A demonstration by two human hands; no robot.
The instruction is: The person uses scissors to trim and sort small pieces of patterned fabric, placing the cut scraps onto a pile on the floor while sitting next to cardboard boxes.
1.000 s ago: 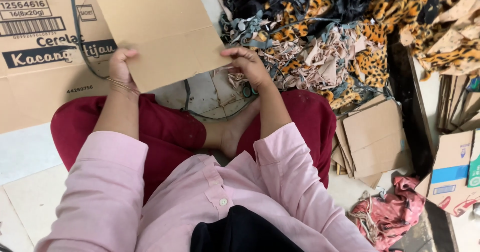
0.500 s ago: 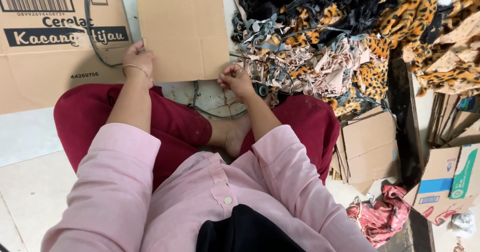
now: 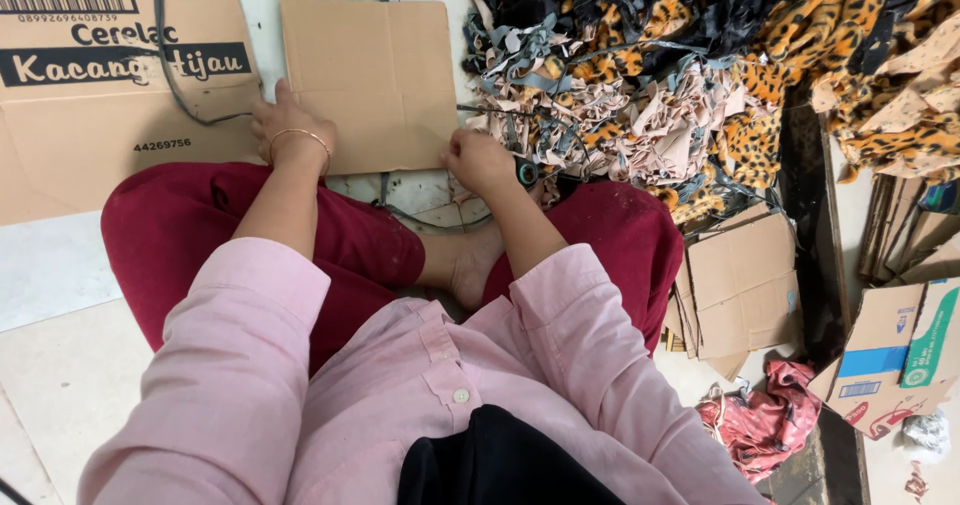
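A plain brown cardboard sheet (image 3: pixel 370 80) lies flat on the floor in front of my crossed legs. My left hand (image 3: pixel 285 125), with a thin bangle on the wrist, rests on the sheet's lower left edge. My right hand (image 3: pixel 480 160) is closed at the sheet's lower right corner, next to a small dark round object (image 3: pixel 527 172) that is partly hidden. Whether the right hand grips the sheet or that object is unclear.
A large flattened printed carton (image 3: pixel 95 85) lies at the left with a dark cord (image 3: pixel 165 55) across it. A heap of leopard-print, black and beige fabric scraps (image 3: pixel 690 75) fills the right. Folded cardboard pieces (image 3: pixel 740 280), small boxes (image 3: pixel 890 355) and red cloth (image 3: pixel 765 420) lie at the lower right.
The cardboard sheet was held up tilted in both hands; it has come down flat onto the floor. Both hands have followed it down to its near edge.
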